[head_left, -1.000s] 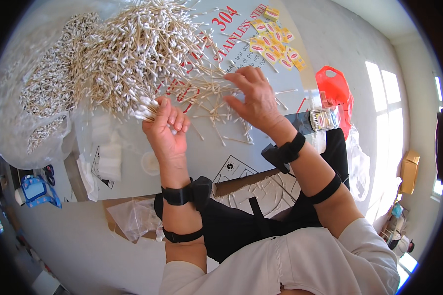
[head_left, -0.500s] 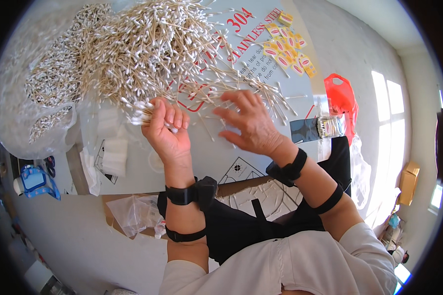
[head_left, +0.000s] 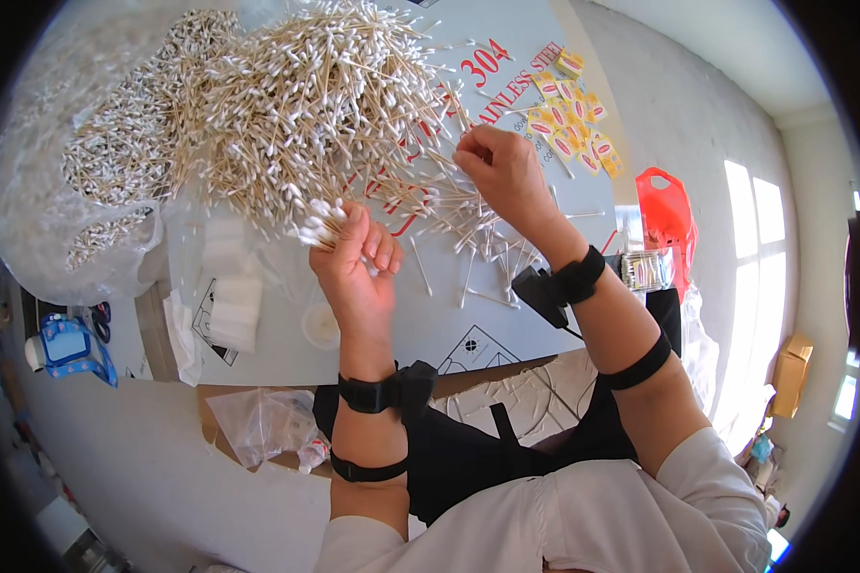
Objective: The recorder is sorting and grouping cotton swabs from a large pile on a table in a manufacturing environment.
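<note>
A bundle of white-tipped cotton swabs point(head_left: 320, 224) is gripped in my left hand point(head_left: 358, 277), with the tips poking out past the thumb. Behind that hand rises a big heap of loose cotton swabs point(head_left: 306, 105). To the heap's right, over scattered swabs point(head_left: 468, 215) lying on the table, my right hand point(head_left: 506, 177) is closed with its fingertips pinched together. Whatever those fingers hold, if anything, is hidden from view.
Small yellow-and-white paper labels point(head_left: 569, 119) lie at the far right. A clear plastic bag point(head_left: 29, 220) of swabs fills the left side. Stacked white packs point(head_left: 234, 315) sit near the front edge. Past the right edge are a packet of swabs point(head_left: 648, 270) and a red plastic bag point(head_left: 667, 210).
My right hand has moved up and to the right, and its spread fingers have closed. My left hand, still holding the bundle, has shifted slightly right and lower in the view.
</note>
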`<state>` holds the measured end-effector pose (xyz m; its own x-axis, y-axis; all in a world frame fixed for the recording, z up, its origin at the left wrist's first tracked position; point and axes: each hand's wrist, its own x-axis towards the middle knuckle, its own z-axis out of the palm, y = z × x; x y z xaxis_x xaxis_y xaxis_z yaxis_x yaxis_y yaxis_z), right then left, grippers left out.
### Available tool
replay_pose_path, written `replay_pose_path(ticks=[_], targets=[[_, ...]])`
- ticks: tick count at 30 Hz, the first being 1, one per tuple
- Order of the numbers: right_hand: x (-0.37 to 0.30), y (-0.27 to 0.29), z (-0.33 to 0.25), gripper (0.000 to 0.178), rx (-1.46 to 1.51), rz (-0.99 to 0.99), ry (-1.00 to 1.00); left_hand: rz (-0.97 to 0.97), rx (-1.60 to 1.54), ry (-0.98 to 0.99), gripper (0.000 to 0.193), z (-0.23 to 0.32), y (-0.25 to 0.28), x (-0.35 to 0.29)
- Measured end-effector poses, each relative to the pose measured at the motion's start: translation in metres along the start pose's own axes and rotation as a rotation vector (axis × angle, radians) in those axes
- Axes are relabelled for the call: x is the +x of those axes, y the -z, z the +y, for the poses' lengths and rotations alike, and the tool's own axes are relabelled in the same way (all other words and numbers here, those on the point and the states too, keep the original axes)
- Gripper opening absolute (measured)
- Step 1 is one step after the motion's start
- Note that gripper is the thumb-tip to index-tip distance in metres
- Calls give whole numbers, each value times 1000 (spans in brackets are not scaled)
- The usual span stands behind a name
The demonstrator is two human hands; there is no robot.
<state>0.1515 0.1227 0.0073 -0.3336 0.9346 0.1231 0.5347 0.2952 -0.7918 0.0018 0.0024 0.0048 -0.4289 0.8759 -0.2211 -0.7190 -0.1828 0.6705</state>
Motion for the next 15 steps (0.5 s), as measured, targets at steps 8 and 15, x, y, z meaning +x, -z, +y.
replay_pose_path(ticks=[8, 15], targets=[[55, -29, 7, 24, -3, -44, -149, 36, 29, 131, 9, -2, -8, -3], [15, -24, 7, 15, 552, -247, -405, 53, 20, 141, 11, -1, 1, -1]])
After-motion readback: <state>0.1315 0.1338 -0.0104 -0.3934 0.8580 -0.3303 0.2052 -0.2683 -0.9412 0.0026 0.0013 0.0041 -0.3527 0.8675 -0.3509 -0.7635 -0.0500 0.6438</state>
